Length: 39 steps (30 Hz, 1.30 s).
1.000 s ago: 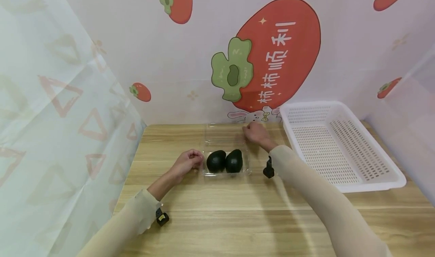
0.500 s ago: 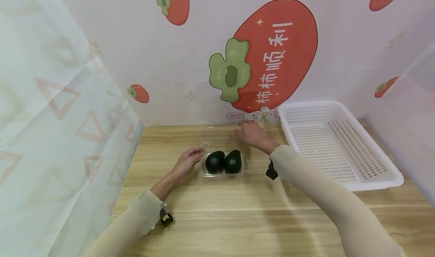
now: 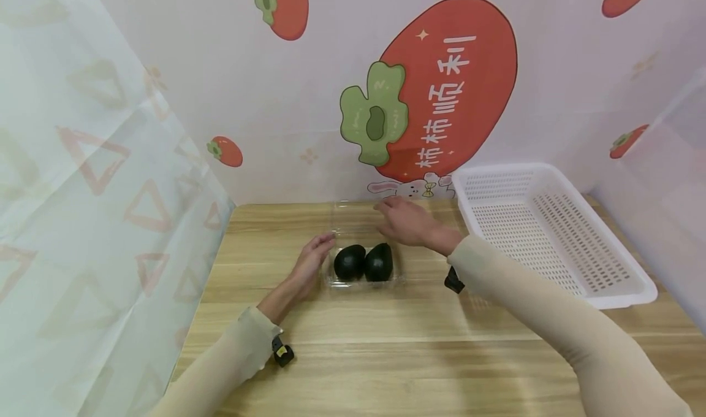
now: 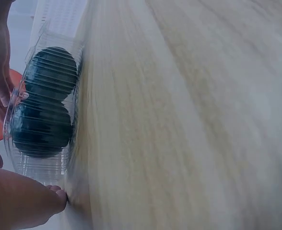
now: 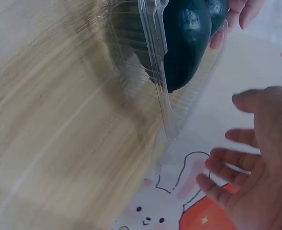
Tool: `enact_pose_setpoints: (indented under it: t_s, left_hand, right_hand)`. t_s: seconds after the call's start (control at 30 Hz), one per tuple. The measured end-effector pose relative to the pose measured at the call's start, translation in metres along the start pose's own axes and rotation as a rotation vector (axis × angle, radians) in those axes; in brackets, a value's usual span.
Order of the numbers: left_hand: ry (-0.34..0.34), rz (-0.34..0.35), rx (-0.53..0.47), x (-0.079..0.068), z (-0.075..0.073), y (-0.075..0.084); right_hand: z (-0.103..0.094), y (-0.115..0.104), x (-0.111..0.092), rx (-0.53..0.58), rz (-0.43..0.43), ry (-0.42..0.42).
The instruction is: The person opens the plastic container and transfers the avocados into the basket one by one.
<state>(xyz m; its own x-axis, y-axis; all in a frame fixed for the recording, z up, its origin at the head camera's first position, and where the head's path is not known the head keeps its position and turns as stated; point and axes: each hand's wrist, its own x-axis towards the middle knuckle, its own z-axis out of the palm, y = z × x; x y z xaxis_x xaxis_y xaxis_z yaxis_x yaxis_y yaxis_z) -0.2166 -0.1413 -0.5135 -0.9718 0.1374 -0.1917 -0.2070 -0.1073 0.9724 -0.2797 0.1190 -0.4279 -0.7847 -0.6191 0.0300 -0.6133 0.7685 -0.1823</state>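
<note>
Two dark green avocados [image 3: 350,262] lie side by side in a clear plastic clamshell box [image 3: 341,284]. Its transparent lid [image 3: 347,216] is folded back towards the wall. At the box's left side is my left hand [image 3: 309,263], fingertips by the hinge corner and gripping nothing. The left wrist view has that hand [image 4: 21,199] at the box's near end. My right hand [image 3: 407,222] hovers over the right part of the lid; in the right wrist view its fingers [image 5: 232,158] are spread loosely, with nothing between them.
A white perforated plastic basket [image 3: 466,205] stands at the right of the wooden table [image 3: 375,355]. Behind the table rises a wall [image 3: 287,110] with persimmon prints, and a pale sheet [image 3: 110,221] hangs at the left side.
My right hand has moved left over the lid and its fingers have spread from a curled pose. My left hand has slid forward along the box's left side. The avocados stay put.
</note>
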Motion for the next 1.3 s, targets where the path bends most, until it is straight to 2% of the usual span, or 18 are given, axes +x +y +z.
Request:
enact_pose_setpoints:
  t_s: [0.27, 0.47, 0.67, 1.03, 1.3]
  left_hand:
    - [0.050, -0.018, 0.005, 0.005, 0.010, -0.002]
    - [0.080, -0.006, 0.029, 0.007, 0.013, -0.003]
    - [0.076, -0.017, 0.014, 0.008, 0.016, -0.002]
    - [0.103, -0.025, -0.035, 0.008, 0.023, 0.002]
    - [0.121, -0.001, -0.005, 0.007, 0.025, 0.001]
  right_hand:
    - [-0.008, -0.001, -0.008, -0.027, -0.248, -0.024]
    - [-0.017, -0.003, -0.013, -0.036, -0.313, -0.098]
    - [-0.021, -0.008, -0.019, -0.030, -0.305, -0.174]
    - [-0.019, -0.018, -0.022, -0.029, -0.219, -0.166]
    - [-0.010, -0.020, -0.026, -0.047, -0.164, -0.196]
